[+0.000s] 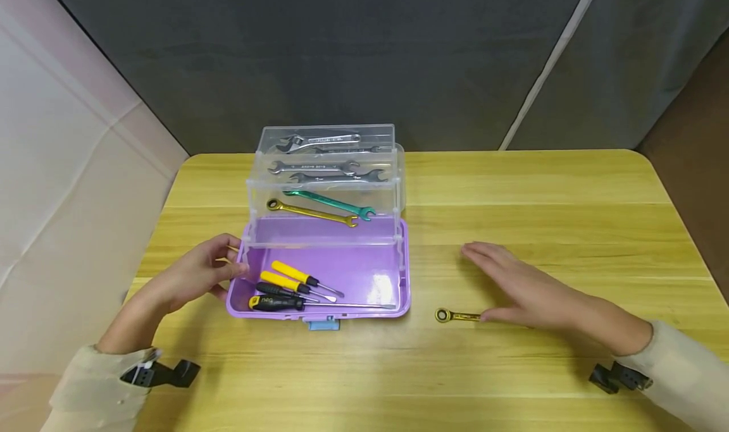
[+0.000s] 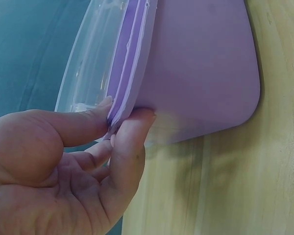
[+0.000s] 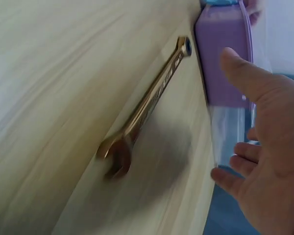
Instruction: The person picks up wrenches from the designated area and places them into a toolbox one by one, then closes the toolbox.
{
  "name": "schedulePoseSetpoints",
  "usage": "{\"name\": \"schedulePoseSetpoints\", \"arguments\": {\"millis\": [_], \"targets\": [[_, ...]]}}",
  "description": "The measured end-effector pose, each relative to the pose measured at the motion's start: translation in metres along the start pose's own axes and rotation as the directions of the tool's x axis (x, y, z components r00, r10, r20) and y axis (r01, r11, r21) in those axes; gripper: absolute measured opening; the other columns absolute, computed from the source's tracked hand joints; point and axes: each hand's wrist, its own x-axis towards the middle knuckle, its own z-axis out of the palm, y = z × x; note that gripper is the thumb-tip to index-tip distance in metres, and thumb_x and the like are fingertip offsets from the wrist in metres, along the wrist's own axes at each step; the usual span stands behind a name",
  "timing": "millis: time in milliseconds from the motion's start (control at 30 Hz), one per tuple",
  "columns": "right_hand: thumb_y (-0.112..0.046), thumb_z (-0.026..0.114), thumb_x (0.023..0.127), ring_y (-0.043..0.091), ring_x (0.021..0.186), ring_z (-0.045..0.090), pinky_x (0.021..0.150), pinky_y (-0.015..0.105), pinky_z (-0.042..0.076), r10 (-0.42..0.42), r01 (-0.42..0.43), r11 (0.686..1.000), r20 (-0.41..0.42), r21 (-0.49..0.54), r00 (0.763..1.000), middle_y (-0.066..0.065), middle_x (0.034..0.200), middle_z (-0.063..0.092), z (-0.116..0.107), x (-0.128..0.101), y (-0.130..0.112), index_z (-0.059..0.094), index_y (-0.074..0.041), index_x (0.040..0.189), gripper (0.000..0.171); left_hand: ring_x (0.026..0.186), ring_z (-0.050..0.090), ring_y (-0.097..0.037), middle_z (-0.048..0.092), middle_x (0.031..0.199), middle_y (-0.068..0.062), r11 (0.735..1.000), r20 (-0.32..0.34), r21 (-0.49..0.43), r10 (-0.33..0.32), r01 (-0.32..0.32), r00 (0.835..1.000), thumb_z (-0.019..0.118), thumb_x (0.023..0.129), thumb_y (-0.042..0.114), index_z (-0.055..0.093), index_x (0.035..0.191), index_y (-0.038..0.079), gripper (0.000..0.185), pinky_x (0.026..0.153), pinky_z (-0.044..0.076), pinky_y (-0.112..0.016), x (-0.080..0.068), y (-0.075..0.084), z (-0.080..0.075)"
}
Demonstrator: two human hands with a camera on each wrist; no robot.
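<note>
Nearest the front edge of the bench [image 1: 398, 381], toward its right side, a gold wrench [image 1: 458, 316] lies flat on the wood, and the right hand [image 1: 529, 293] hovers over its handle end with fingers [image 3: 235, 66] straight and spread, holding nothing. A flat wrench on smooth wood gives little to get under, so a hasty pick could skid it along the bench or toward the front edge rather than lift it.

Further in, left of centre, sits the purple toolbox [image 1: 319, 274], its clear tiers [image 1: 327, 185] folded up and back. The left hand [image 1: 199, 274] pinches the box's left rim between thumb and forefinger [image 2: 132, 147]. That thin pinch looks a weak hold: a knock from the other side might slide the box or rock the stacked trays, shaking loose the green wrench [image 1: 333, 203] and a second gold one beside it. Screwdrivers [image 1: 290, 286] lie in the purple base.

The bench is pale yellow wood grain. Behind its far edge hangs a dark grey backdrop, with a light cloth at the left
</note>
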Motion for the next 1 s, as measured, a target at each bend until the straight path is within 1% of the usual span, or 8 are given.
{"name": "schedulePoseSetpoints", "arguments": {"millis": [100, 233, 433, 533, 600, 700, 867, 1000], "targets": [[-0.04, 0.089, 0.077, 0.031, 0.145, 0.033, 0.119, 0.032, 0.031, 0.023, -0.023, 1.0, 0.018, -0.006, 1.0, 0.017, 0.159, 0.033, 0.0, -0.009, 0.006, 0.027, -0.003, 0.159, 0.109, 0.087, 0.069, -0.025, 0.054, 0.108, -0.02, 1.0, 0.001, 0.002, -0.005, 0.005, 1.0, 0.061, 0.102, 0.008, 0.041, 0.134, -0.008, 0.041, 0.065, 0.062, -0.037, 0.0, 0.001, 0.0], [-0.044, 0.091, 0.073, 0.031, 0.14, 0.039, 0.108, 0.052, 0.044, 0.065, -0.063, 0.997, 0.057, -0.037, 0.996, 0.015, 0.153, 0.039, 0.004, -0.02, 0.011, 0.035, -0.003, 0.155, 0.107, 0.087, 0.068, -0.026, 0.055, 0.109, -0.02, 1.0, 0.001, 0.004, -0.008, 0.008, 1.0, 0.06, 0.102, 0.008, 0.041, 0.135, -0.008, 0.041, 0.066, 0.062, -0.037, -0.001, 0.001, 0.0], [-0.041, 0.093, 0.07, 0.027, 0.125, 0.049, 0.102, 0.048, 0.049, 0.08, -0.076, 0.989, 0.022, -0.124, 0.997, 0.009, 0.133, 0.052, 0.008, -0.028, 0.018, 0.053, -0.002, 0.136, 0.087, 0.088, 0.068, -0.027, 0.054, 0.108, -0.02, 1.0, -0.002, 0.007, -0.005, 0.005, 1.0, 0.06, 0.102, 0.009, 0.041, 0.135, -0.008, 0.041, 0.065, 0.062, -0.038, -0.001, 0.001, 0.001], [-0.035, 0.093, 0.073, 0.022, 0.118, 0.052, 0.096, 0.045, 0.051, 0.105, -0.104, 0.987, 0.003, -0.12, 0.995, 0.003, 0.125, 0.054, 0.008, -0.03, 0.019, 0.059, -0.008, 0.125, 0.068, 0.088, 0.068, -0.027, 0.054, 0.108, -0.02, 1.0, -0.004, 0.007, -0.005, 0.005, 1.0, 0.06, 0.103, 0.009, 0.041, 0.134, -0.008, 0.041, 0.065, 0.062, -0.038, -0.001, 0.001, 0.001], [-0.031, 0.092, 0.076, 0.016, 0.11, 0.052, 0.088, 0.039, 0.052, 0.112, -0.112, 0.986, -0.011, -0.12, 0.994, -0.002, 0.118, 0.054, 0.007, -0.03, 0.021, 0.061, -0.013, 0.116, 0.054, 0.088, 0.068, -0.027, 0.054, 0.108, -0.02, 1.0, -0.005, 0.007, -0.006, 0.006, 1.0, 0.06, 0.103, 0.008, 0.041, 0.134, -0.008, 0.04, 0.065, 0.062, -0.038, -0.001, 0.001, 0.001], [-0.022, 0.089, 0.079, 0.01, 0.098, 0.048, 0.078, 0.033, 0.049, 0.089, -0.094, 0.987, -0.042, -0.132, 0.995, -0.009, 0.105, 0.052, 0.007, -0.03, 0.023, 0.06, -0.021, 0.101, 0.036, 0.088, 0.068, -0.027, 0.054, 0.108, -0.02, 1.0, -0.006, 0.007, -0.006, 0.006, 1.0, 0.06, 0.102, 0.008, 0.041, 0.134, -0.008, 0.041, 0.065, 0.062, -0.038, -0.001, 0.001, 0.001], [-0.014, 0.087, 0.081, 0.007, 0.09, 0.046, 0.074, 0.033, 0.046, 0.017, -0.032, 0.985, -0.087, -0.171, 0.996, -0.016, 0.091, 0.049, 0.008, -0.029, 0.028, 0.056, -0.027, 0.086, 0.034, 0.089, 0.067, -0.027, 0.054, 0.109, -0.02, 1.0, -0.006, 0.012, -0.008, 0.008, 1.0, 0.06, 0.102, 0.009, 0.041, 0.135, -0.007, 0.042, 0.066, 0.062, -0.037, -0.001, 0.001, 0.001], [-0.014, 0.087, 0.08, 0.007, 0.087, 0.045, 0.075, 0.033, 0.046, 0.015, -0.027, 0.984, -0.068, -0.175, 0.998, -0.016, 0.086, 0.046, 0.008, -0.028, 0.029, 0.054, -0.026, 0.084, 0.035, 0.089, 0.067, -0.027, 0.054, 0.109, -0.02, 1.0, -0.008, 0.016, -0.006, 0.007, 1.0, 0.061, 0.102, 0.009, 0.041, 0.135, -0.007, 0.042, 0.066, 0.062, -0.037, -0.001, 0.001, 0.001]]}}
